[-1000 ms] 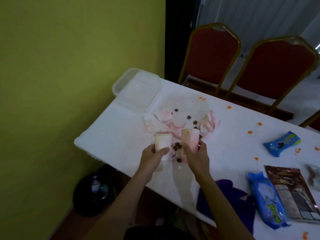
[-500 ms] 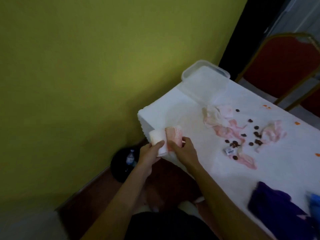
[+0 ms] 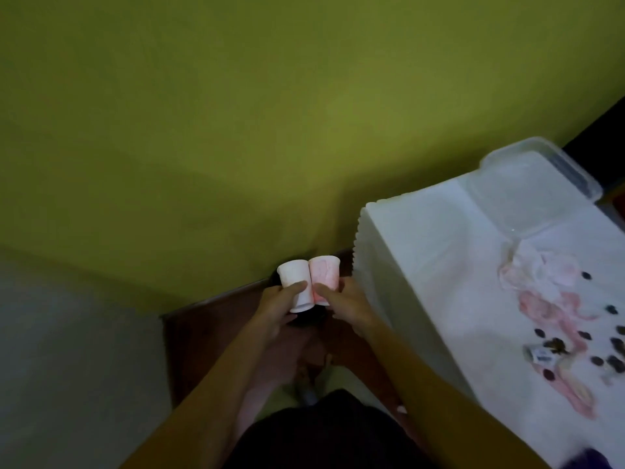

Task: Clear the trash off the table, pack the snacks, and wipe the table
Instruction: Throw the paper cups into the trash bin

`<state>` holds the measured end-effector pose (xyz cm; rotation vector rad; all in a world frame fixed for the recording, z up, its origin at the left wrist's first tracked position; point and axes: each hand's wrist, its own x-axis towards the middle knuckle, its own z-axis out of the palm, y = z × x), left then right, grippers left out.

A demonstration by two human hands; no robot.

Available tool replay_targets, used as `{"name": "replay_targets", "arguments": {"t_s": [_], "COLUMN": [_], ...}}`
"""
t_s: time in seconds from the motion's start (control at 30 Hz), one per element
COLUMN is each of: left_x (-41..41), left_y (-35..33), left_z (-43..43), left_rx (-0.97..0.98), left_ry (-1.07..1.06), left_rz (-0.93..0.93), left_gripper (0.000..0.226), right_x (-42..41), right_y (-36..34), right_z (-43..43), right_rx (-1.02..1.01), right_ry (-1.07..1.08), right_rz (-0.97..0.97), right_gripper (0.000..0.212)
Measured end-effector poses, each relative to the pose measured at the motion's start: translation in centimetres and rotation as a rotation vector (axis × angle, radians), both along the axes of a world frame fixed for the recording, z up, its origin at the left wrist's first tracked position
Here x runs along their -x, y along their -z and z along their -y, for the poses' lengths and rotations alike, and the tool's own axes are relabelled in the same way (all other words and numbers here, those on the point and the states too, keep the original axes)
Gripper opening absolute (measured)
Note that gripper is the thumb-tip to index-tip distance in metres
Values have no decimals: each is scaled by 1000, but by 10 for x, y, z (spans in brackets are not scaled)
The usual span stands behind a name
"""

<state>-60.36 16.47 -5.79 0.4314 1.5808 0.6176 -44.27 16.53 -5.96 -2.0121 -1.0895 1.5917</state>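
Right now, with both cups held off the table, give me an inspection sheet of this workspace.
Surface: white-clothed table, pink spill stain across it.
Job's things: white paper cup and pink-stained paper cup, side by side beyond the table's end.
Clutter: crumpled pink-stained tissues, dark round crumbs, small wrapper, clear lidded plastic box.
Hands: left hand grips the white cup; right hand grips the stained one.
Cables: nothing seen.
Surroundings: yellow-green wall; dark object under the cups, mostly hidden.
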Motion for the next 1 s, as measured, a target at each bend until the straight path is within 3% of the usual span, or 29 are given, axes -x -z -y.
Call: {"name": "replay_targets", "arguments": {"t_s": [0.33,0.63,0.87,1.0], "left_x": [18,9,8,9], "left_y": [43,187,304,317], "left_z": [-19,-61,-83,-92], "left_rx": [76,136,94,143], "left_ry": [-42,-106,119,197], "left_rz": [-94,-137,-151,-222], "left_gripper": [47,47,57,65], "right_x": [24,28,18,8], "right_y": [58,200,328,345], "right_z": [-32,-70,-108,-124], "right_rx": [126,193,249,225], "right_ry": [-142,-113,-253,-345], "right_rz": [69,72,203,245], "right_gripper": [67,71,76,57]}}
